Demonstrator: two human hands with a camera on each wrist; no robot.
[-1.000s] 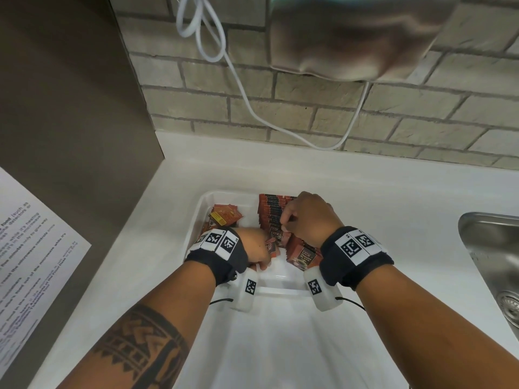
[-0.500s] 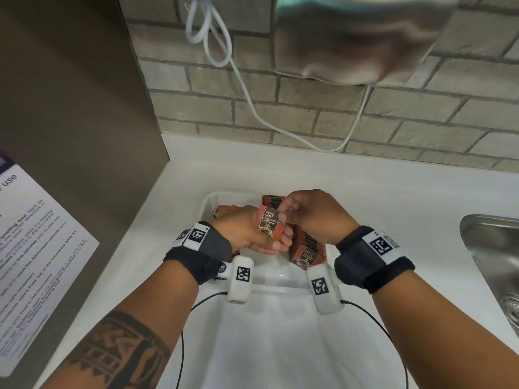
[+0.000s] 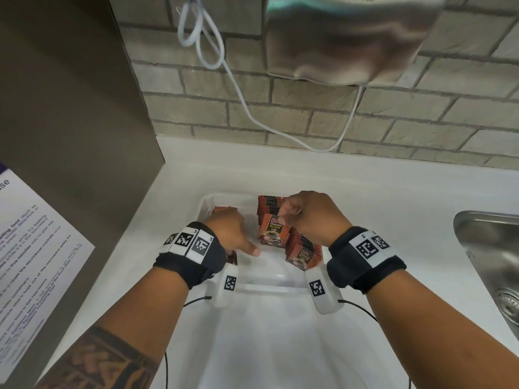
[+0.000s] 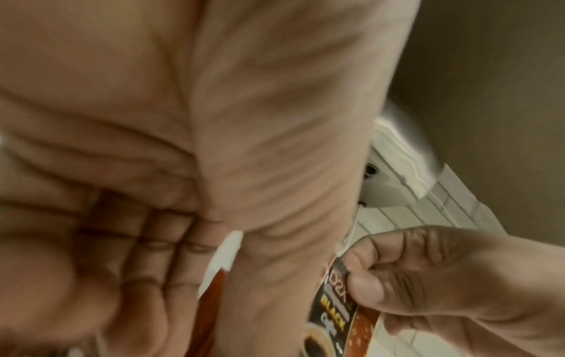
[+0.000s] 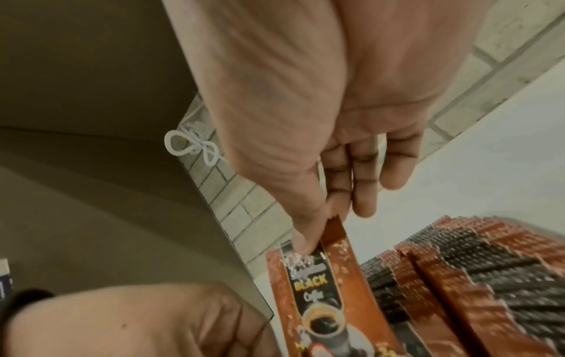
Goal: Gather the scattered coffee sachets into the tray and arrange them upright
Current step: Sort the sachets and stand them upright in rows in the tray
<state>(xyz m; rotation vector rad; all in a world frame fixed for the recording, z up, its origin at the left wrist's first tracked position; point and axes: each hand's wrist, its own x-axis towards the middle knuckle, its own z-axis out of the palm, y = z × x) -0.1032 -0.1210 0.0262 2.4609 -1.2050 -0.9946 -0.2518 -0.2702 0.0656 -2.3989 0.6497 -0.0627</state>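
**K:** Right, where's the sachet (image 3: pixel 271 231) now?

**M:** Hanging from the right hand (image 3: pixel 310 217), thumb and forefinger pinching its top edge. It's just to the thumb side of that hand, over the white tray (image 3: pixel 209 202), touching or nearly touching the standing row of sachets (image 3: pixel 302 248) under the palm. Can't tell whether its bottom edge is seated on the tray floor.

**K:** Orientation?

**M:** Long axis roughly vertical, printed face toward the wearer. "D2X BLACK" reads upright, cup picture at the bottom. Top seal is up, in the pinch. Right wrist view shows it (image 5: pixel 321 285) face-parallel to the packed row (image 5: pixel 458 277).

**K:** Handling?

**M:** Judging by looks: light, thin foil-type pouch, flexible, probably a bit slick. Bends if pushed from the middle. Flat top seal is the stiffest part, so the pinch there is the sensible hold. No real breakage risk; more likely it flops or tips the neighbours.

**K:** Left hand?

**M:** Left hand (image 3: pixel 230 234) is low in the tray, to the left of the held sachet, thumb pointing toward it. Left wrist view shows fingers (image 4: pixel 159 253) curled toward the palm with a reddish sachet edge (image 4: pixel 214 287) beside them, but it's blurred. Can't tell whether it grips anything.

**K:** Anything else in the tray?

**M:** Some loose sachets (image 3: pixel 222 211) beyond the left hand's knuckles, not in the row.
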